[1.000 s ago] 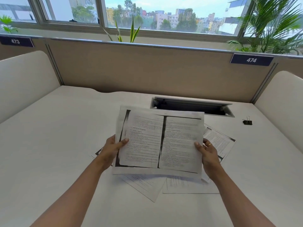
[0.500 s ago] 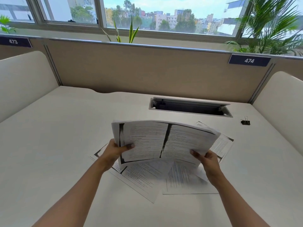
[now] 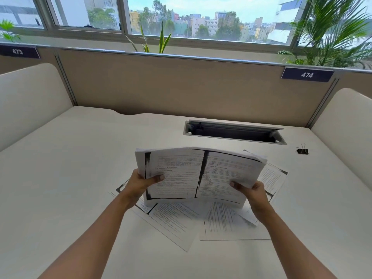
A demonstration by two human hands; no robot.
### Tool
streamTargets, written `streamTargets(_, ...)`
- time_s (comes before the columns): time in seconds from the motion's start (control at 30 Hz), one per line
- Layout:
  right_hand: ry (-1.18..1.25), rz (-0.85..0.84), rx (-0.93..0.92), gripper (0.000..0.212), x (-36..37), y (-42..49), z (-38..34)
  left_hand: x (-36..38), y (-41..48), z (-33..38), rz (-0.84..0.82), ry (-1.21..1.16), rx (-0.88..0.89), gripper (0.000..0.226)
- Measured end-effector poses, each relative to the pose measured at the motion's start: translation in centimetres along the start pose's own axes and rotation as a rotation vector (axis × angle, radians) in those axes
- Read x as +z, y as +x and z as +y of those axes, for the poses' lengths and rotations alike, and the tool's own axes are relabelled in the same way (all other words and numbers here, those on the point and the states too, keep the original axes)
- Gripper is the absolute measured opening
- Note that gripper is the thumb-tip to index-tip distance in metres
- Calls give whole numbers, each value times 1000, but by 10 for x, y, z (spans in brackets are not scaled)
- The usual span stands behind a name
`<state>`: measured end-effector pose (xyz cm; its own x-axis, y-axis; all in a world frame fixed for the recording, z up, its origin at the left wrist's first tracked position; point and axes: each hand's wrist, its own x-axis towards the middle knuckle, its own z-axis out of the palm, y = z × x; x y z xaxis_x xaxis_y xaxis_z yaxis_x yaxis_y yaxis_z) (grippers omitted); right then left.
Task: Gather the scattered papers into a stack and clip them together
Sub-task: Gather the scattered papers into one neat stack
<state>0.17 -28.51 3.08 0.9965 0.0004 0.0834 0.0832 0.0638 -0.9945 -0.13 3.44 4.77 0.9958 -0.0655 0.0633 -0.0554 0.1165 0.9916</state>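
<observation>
Head view: the left grip (image 3: 141,183) and the right grip (image 3: 251,193) are both closed on one held stack (image 3: 201,172) of printed sheets, a thumb laid on the top page at each side and the other fingers hidden beneath. The stack is held over the middle of the table (image 3: 70,178), its top page facing the camera. Whether its near edge touches the papers below cannot be told.

Under and around it, at least four loose sheets are seen lying flat and overlapped: one near sheet (image 3: 173,224) skewed to the left, one square sheet (image 3: 227,224) beside it, one right sheet (image 3: 273,178) and a dark corner (image 3: 121,188) showing behind the left wrist. One black binder clip (image 3: 302,151) is set well apart to the right, near the table's far right corner.

The table is pale and plain, with one open cable slot (image 3: 234,132) sunk in its far side. It is closed at the back by a tan partition (image 3: 181,83) carrying two number plates, 473 (image 3: 17,51) and 474 (image 3: 307,74), and at each side by a cream screen. Broad bare surface is left to the left and in front. Windows and plants are seen beyond.
</observation>
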Motion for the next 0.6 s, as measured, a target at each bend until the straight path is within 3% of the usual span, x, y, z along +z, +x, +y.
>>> streamTargets(0.1, -17, 7, 6, 66, 2, 0, -1, 1, 0, -1, 34, 1, -8, 50)
streamTargets(0.2, -19, 3, 24, 75, 3, -1, 0, 2, 3, -1, 95, 8, -48, 19)
streamTargets(0.27, -23, 7, 44, 79, 2, -2, 5, 3, 2, -1, 99, -1, -62, 18)
streamTargets(0.33, -32, 14, 70, 79, 2, -5, 12, 3, 1, -2, 97, 1, -65, 39)
streamTargets(0.57, -24, 39, 114, 67, 3, -9, 21, 8, -6, -13, 160, 117, -165, 9)
streamTargets(0.6, -10, 49, 115, 67, 3, -9, 21, 6, -6, -13, 167, 128, -193, 15)
